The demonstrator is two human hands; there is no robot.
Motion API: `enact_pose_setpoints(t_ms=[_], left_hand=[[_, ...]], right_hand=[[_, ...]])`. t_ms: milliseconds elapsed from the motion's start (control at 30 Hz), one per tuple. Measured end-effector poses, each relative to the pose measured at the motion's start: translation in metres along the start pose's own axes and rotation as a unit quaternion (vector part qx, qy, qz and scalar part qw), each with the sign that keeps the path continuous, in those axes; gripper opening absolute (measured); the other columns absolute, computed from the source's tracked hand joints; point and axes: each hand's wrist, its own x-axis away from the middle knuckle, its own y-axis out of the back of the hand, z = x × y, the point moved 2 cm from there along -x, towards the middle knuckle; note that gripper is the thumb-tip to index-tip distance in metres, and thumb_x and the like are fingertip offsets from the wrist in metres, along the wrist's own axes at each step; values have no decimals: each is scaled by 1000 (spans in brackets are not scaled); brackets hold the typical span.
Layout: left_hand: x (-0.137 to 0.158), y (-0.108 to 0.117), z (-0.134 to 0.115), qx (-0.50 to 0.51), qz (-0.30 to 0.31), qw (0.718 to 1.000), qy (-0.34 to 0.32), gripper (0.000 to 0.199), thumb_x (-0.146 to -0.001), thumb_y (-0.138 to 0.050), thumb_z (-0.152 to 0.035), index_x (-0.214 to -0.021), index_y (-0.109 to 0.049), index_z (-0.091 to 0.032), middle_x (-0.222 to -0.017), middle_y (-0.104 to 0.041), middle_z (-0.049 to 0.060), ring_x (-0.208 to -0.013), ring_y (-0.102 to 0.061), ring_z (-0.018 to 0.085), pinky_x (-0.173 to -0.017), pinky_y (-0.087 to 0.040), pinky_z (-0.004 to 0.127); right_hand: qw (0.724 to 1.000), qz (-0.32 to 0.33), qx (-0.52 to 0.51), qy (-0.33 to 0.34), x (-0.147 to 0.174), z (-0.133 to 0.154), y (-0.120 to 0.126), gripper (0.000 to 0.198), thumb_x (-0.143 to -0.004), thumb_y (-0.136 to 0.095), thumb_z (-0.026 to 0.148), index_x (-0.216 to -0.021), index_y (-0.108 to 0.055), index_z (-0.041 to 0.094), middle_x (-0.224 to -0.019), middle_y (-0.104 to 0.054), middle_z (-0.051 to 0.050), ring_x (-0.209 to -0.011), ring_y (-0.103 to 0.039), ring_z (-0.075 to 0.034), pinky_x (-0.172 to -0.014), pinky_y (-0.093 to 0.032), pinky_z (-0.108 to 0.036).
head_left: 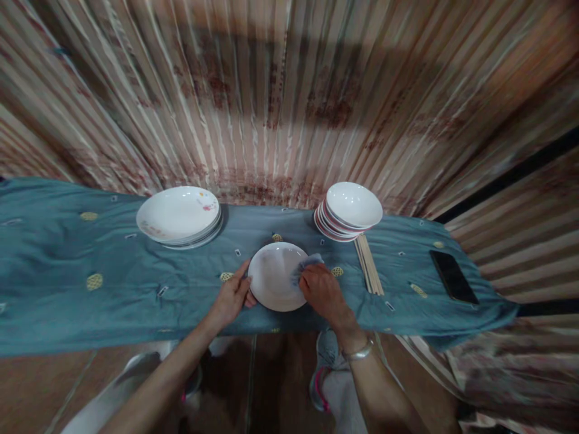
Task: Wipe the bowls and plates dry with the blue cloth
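The left hand [234, 294] holds the left edge of a round white dish [274, 280]. The right hand [323, 292] is closed around a bluish cloth [308, 263] and presses it on the dish's right side. The dish is near the front edge of the blue-green surface [49, 259]. Behind it, to the left, is a pile of big plates [178, 214]. Behind it, to the right, is a pile of bowls [354, 205]. Some thin sticks [368, 265] lie in front of the bowls, and a black phone [453, 277] lies farther right.
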Motion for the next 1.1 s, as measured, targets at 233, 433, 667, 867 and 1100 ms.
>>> enact_pose_setpoints(t_ms=[233, 433, 667, 867, 1100], left_hand=[[-1, 1, 3, 0, 3, 1000, -4, 89, -86, -52, -52, -153, -23, 0, -47, -61, -3, -45, -58, 18, -52, -50, 30], [-2, 1, 3, -3, 10, 1000, -3, 86, -88, -50, -48, -153, -23, 1, -49, -62, -1, -46, -59, 18, -52, -51, 30], [-2, 0, 2, 2, 15, 1000, 2, 85, -87, -52, -48, -152, -27, 0, -48, -62, -1, -46, -60, 19, -51, -51, 30], [-1, 0, 1, 8, 18, 1000, 4, 82, -86, -52, -45, -152, -28, -2, -49, -63, -1, -47, -61, 20, -52, -52, 30], [-1, 0, -1, -9, 9, 1000, 1, 79, -88, -48, -47, -152, -31, -4, -49, -62, -2, -49, -62, 20, -53, -52, 30]], right_hand=[[997, 52, 25, -45, -13, 2, 4, 21, -94, -48, 13, -96, -68, 16, -109, -68, -11, -101, -57, -25, -91, -47, -39], [996, 75, -9, -37, -28, 9, -5, 36, -93, -42, 8, -123, -61, 7, -129, -60, -19, -116, -52, -26, -104, -42, -41], [995, 67, -72, -26, -46, 26, -18, 49, -89, -45, 10, -137, -52, 5, -143, -50, -22, -127, -48, -28, -109, -39, -44], [990, 52, -131, 2, -50, 36, -28, 51, -89, -49, 13, -140, -50, 8, -148, -43, -22, -133, -41, -30, -112, -35, -50], [969, 58, -230, 63, -50, 48, -42, 46, -92, -47, 15, -137, -53, 9, -149, -45, -19, -139, -39, -26, -117, -31, -48]])
